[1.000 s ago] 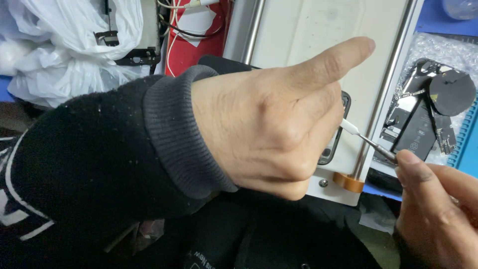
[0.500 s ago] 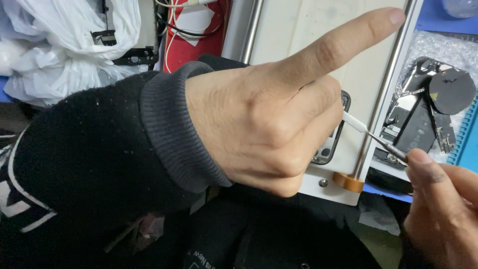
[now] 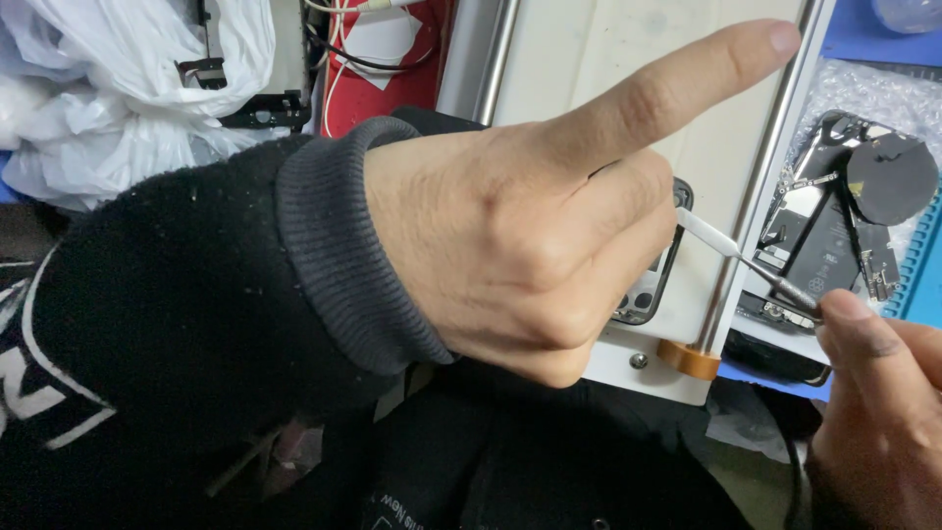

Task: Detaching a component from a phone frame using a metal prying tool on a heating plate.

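My left hand (image 3: 530, 236) fills the middle of the view, in a black sleeve with a grey ribbed cuff. Its index finger sticks out straight while the other fingers curl around a dark phone frame (image 3: 653, 290), mostly hidden behind them. My right hand (image 3: 878, 412) sits at the lower right and pinches metal tweezers (image 3: 775, 280). The tweezers grip a small white strip (image 3: 702, 231) whose end reaches the phone frame's upper edge, beside my left knuckles.
The phone frame lies on a white fixture (image 3: 687, 363) with metal rails and an orange foot. An opened phone body (image 3: 844, 226) with a black round part rests on bubble wrap at the right. White plastic bags (image 3: 118, 88) and a red box (image 3: 392, 59) sit behind.
My left index finger has straightened and risen toward the upper right. The tweezers with the white strip stay at the phone frame, shifted slightly.
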